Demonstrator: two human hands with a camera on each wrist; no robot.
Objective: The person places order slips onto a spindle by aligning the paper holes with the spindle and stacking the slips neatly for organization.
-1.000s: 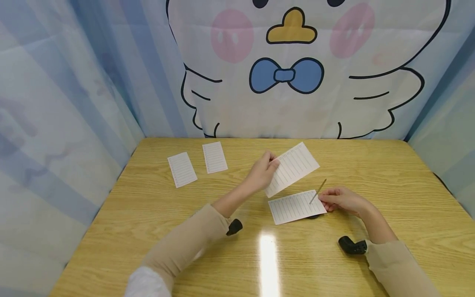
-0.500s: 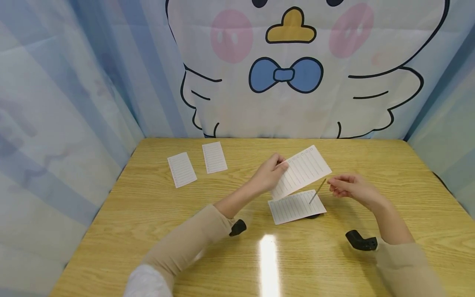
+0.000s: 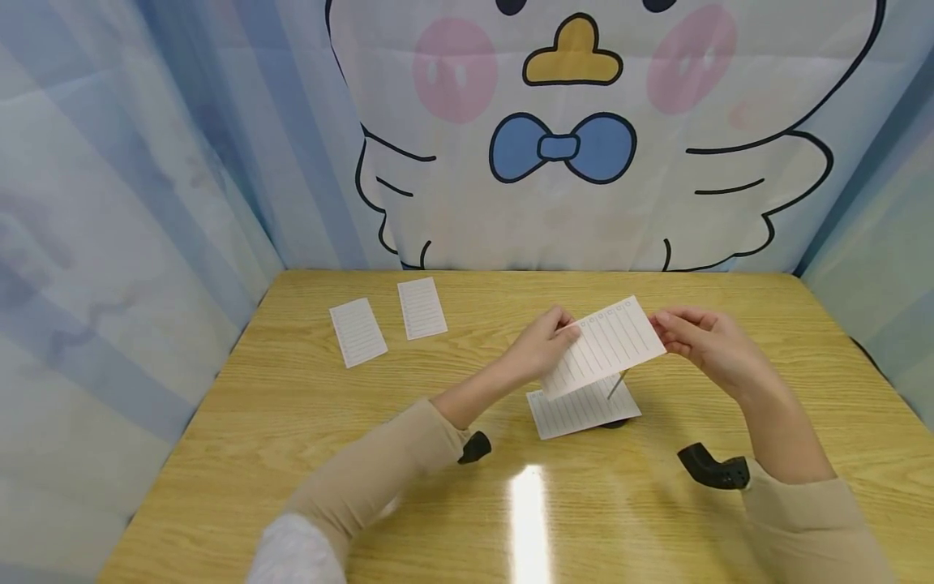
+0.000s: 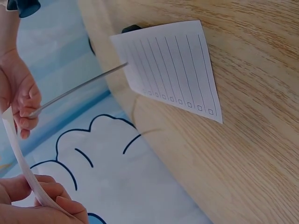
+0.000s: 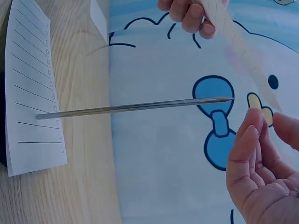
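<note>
Hands: I see my left hand (image 3: 541,349) and right hand (image 3: 702,341) each pinching an end of a slip (image 3: 607,342) above the spike (image 3: 617,383) mid-table (image 3: 292,422).

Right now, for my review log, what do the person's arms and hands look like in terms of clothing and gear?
Both forearms wear long beige sleeves; the left sleeve shows a white layer near the elbow. The left hand and right hand are bare, with no gloves. A small black camera mount sits at each wrist: left, right.
</note>
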